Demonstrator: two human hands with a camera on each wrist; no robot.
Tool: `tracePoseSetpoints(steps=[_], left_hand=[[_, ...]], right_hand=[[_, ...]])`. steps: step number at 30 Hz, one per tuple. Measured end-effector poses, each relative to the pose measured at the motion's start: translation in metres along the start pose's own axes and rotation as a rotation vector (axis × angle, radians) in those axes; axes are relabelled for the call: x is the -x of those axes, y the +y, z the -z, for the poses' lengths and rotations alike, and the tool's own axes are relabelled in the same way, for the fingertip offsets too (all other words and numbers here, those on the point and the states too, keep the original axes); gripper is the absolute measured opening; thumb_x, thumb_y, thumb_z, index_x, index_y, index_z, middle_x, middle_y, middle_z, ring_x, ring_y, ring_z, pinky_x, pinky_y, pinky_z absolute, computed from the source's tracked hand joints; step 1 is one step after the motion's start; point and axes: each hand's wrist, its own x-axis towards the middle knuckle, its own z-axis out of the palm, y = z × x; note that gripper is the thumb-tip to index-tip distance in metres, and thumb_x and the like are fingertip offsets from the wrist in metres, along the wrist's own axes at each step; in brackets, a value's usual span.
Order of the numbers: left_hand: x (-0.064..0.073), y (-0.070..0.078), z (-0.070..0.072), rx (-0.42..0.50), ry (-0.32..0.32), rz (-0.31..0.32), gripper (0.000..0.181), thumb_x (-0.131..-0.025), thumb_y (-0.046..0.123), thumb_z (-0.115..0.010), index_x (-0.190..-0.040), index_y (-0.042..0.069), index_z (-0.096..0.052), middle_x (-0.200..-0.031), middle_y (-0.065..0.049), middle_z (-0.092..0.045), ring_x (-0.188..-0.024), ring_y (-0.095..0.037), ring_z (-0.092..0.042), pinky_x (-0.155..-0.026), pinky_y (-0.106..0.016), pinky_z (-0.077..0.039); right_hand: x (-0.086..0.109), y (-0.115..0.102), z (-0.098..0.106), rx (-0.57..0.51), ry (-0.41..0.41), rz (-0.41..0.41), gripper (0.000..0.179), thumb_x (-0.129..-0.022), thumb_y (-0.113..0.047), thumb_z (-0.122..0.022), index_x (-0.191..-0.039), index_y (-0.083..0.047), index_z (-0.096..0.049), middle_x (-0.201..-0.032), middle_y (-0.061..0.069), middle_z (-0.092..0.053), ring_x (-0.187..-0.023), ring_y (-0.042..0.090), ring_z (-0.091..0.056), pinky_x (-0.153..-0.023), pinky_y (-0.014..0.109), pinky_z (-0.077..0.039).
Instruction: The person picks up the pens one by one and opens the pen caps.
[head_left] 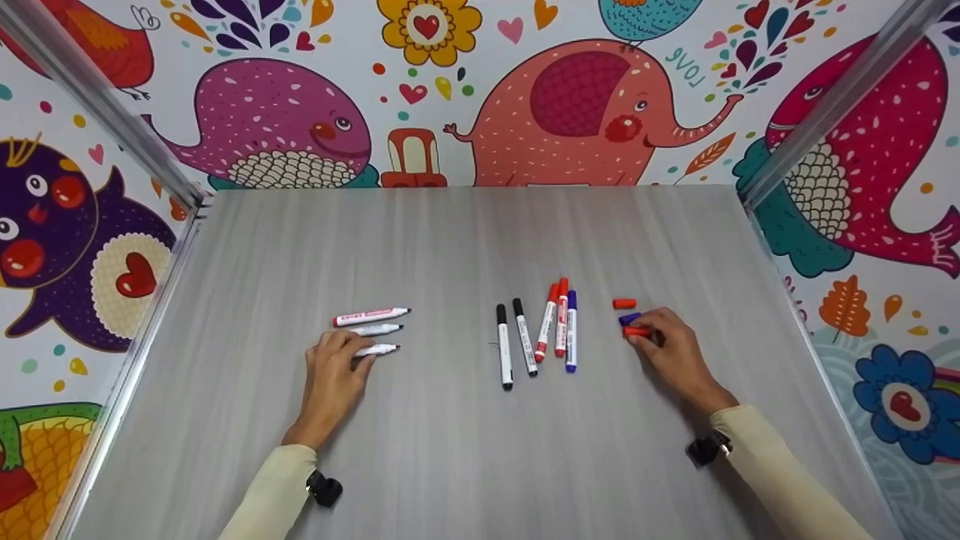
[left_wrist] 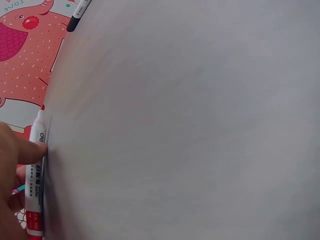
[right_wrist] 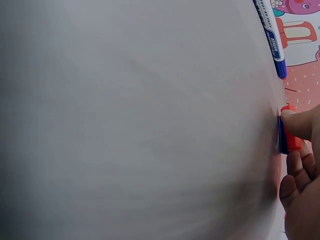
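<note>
My left hand (head_left: 334, 375) pinches a white uncapped marker (left_wrist: 36, 175) with a red rear end, lying level at the tabletop. Just beyond it lie two more uncapped markers, a white one (head_left: 381, 329) partly covered by the fingers and one with a red label (head_left: 373, 316); all three tips point right. Over on the right side, my right hand (head_left: 673, 352) pinches a red cap (head_left: 636, 331) between thumb and fingers. A blue cap (head_left: 628, 319) lies right beside it, and a second red cap (head_left: 624, 304) is farther back.
Between the hands lie several capped markers: a black one (head_left: 505, 352), another black one (head_left: 525, 337), a red one (head_left: 547, 322), another red one (head_left: 562, 322) and a blue one (head_left: 571, 334). Patterned panels surround the grey table (head_left: 450, 465), with metal posts at the back corners.
</note>
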Motion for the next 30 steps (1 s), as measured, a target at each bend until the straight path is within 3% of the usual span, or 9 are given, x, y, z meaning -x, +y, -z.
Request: tracePoseSetpoints(steps=[13,20,30], left_hand=[[0.000,0.000,0.000,-0.051,0.015,-0.029,0.024,-0.083,-0.002,-0.093,-0.104,0.004,-0.082,-0.106,-0.015,-0.071,-0.107,-0.038,-0.059,-0.093,-0.063,-0.042],[-0.004,0.007,0.002,-0.028,0.020,-0.057,0.029,-0.084,-0.002,-0.092,-0.110,0.001,-0.081,-0.114,-0.017,-0.070,-0.115,-0.040,-0.056,-0.097,-0.064,-0.041],[-0.007,0.025,-0.004,-0.008,0.033,-0.112,0.033,-0.082,-0.002,-0.092,-0.113,0.002,-0.081,-0.113,-0.015,-0.069,-0.114,-0.037,-0.058,-0.092,-0.060,-0.041]], right_hand=[[-0.001,0.001,0.001,0.021,-0.016,-0.042,0.025,-0.084,0.014,-0.087,-0.105,0.004,-0.079,-0.104,0.015,-0.069,-0.084,0.014,-0.056,-0.072,0.014,-0.042],[-0.003,-0.004,0.002,0.001,-0.012,-0.087,0.021,-0.087,0.010,-0.087,-0.105,0.000,-0.080,-0.109,0.013,-0.070,-0.092,0.019,-0.058,-0.078,0.013,-0.046],[-0.010,-0.013,-0.001,-0.053,0.003,0.003,0.021,-0.088,0.011,-0.086,-0.104,0.000,-0.081,-0.108,0.016,-0.071,-0.090,0.033,-0.061,-0.078,0.018,-0.047]])
